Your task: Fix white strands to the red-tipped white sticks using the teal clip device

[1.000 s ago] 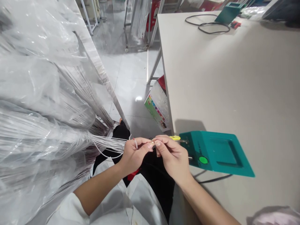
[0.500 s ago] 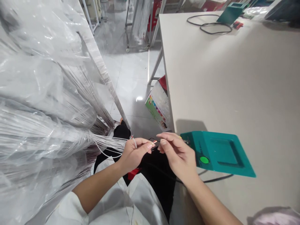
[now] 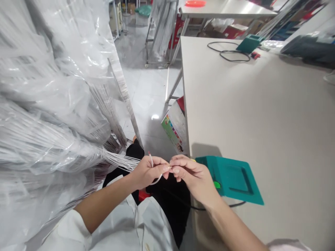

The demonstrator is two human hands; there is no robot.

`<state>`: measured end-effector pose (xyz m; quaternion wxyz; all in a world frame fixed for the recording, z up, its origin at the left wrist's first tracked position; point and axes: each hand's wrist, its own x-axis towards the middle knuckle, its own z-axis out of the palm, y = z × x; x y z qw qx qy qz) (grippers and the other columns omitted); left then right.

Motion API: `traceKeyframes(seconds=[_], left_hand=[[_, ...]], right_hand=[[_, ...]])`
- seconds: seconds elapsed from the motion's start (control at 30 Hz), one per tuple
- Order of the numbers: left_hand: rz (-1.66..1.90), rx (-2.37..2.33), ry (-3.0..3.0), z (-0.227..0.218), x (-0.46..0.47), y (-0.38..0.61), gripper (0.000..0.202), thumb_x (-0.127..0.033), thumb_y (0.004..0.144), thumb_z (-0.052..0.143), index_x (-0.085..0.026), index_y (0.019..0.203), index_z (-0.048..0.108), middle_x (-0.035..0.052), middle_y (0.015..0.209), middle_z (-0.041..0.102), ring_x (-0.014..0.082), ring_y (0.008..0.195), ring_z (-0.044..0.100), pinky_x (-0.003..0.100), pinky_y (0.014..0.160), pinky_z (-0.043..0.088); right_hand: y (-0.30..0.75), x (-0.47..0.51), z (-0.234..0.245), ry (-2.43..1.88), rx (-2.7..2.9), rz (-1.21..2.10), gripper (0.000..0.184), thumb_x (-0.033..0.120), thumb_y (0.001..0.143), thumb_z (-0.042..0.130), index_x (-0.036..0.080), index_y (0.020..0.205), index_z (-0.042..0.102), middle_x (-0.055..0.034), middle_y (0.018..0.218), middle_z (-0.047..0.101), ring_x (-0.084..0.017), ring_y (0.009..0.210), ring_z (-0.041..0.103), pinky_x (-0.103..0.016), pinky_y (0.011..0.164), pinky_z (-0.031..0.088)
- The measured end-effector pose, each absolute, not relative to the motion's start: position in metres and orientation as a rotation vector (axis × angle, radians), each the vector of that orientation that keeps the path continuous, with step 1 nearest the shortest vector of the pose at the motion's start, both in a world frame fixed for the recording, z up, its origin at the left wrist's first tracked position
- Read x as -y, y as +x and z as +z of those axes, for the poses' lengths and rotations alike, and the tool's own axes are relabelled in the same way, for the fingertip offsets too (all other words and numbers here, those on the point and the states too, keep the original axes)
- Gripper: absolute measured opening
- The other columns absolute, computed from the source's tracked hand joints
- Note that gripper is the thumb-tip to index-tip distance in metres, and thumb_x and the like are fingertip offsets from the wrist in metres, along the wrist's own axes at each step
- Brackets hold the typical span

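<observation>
A white cable [image 3: 157,180] sits left of the teal push-button device [image 3: 235,179], pinched by the left hand [image 3: 146,173]; the right hand [image 3: 195,177] meets its tip, grip impossible to tell. Farther left of the device: plastic-wrapped cable bundles [image 3: 52,139].

"How's the light around the hands [image 3: 145,173]?"

"Bright and cool, seemingly from overhead; the floor [image 3: 141,90] beyond them throws back one white spot of glare."

"And to their left?"

"The plastic sheeting [image 3: 65,83] is pale and streaked with shiny highlights."

"Shadows?"

"A soft grey one lies on the table [image 3: 274,115] to their right, just beyond the green device [image 3: 235,177]. Below the hands, the black trousers [image 3: 167,209] swallow detail."

"Sharp enough?"

"Not quite: the fingertips [image 3: 164,168] look soft, and the dark bundle [image 3: 309,50] far beyond them on the right looks smeared. Wide-angle stretching pulls at the frame's outer edges, the sheeting most of all."
</observation>
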<state>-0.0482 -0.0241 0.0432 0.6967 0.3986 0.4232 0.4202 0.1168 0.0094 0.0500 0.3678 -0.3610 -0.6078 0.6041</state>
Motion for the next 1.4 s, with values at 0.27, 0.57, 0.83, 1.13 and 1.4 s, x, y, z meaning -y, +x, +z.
traceKeyframes(seconds=[0.27, 0.57, 0.83, 1.13, 1.4], left_hand=[[1.110, -1.016, 0.688, 0.031, 0.032, -0.028, 0.024, -0.035, 0.069, 0.069, -0.012, 0.076, 0.066, 0.0016, 0.065, 0.062, 0.0072, 0.052, 0.048, 0.021, 0.050, 0.032], [1.020, -0.992, 0.543, 0.038, 0.035, -0.026, 0.027, -0.036, 0.071, 0.066, -0.011, 0.063, 0.062, -0.0025, 0.049, 0.050, 0.0019, 0.038, 0.024, 0.022, 0.042, 0.014], [1.019, -0.951, 0.515, 0.039, 0.035, -0.025, 0.027, -0.036, 0.070, 0.068, -0.010, 0.062, 0.061, -0.0026, 0.053, 0.050, 0.0002, 0.038, 0.022, 0.022, 0.042, 0.012], [1.025, -1.313, 0.875, 0.036, 0.042, -0.020, 0.020, -0.031, 0.073, 0.062, -0.012, 0.066, 0.063, 0.0017, 0.060, 0.060, 0.0094, 0.056, 0.049, 0.022, 0.055, 0.038], [1.029, -1.338, 0.855, 0.032, 0.042, -0.009, 0.023, -0.035, 0.074, 0.062, -0.013, 0.068, 0.063, -0.0003, 0.057, 0.058, 0.0070, 0.048, 0.042, 0.021, 0.048, 0.032]], right_hand=[[0.109, 0.009, 0.025, -1.152, 1.317, 1.337, 0.004, 0.024, 0.075, 0.066, 0.021, 0.073, 0.069, -0.0015, 0.078, 0.060, -0.007, 0.051, 0.049, -0.022, 0.047, 0.045], [0.116, 0.010, 0.014, -0.961, 1.224, 1.535, 0.009, 0.024, 0.079, 0.061, 0.025, 0.083, 0.069, 0.0004, 0.073, 0.063, -0.008, 0.051, 0.050, -0.023, 0.048, 0.044], [0.119, 0.010, 0.028, -1.061, 1.673, 0.963, 0.009, 0.021, 0.081, 0.058, 0.022, 0.079, 0.067, -0.0036, 0.077, 0.066, -0.015, 0.068, 0.060, -0.031, 0.063, 0.053], [0.140, 0.006, 0.024, -0.788, 2.320, -0.137, 0.014, 0.016, 0.081, 0.055, 0.019, 0.088, 0.067, -0.0071, 0.083, 0.069, -0.016, 0.068, 0.065, -0.029, 0.065, 0.053], [0.155, 0.008, 0.038, -0.878, 2.345, 0.224, 0.018, 0.016, 0.083, 0.048, 0.019, 0.086, 0.066, -0.0064, 0.083, 0.066, -0.015, 0.071, 0.064, -0.026, 0.060, 0.052]])
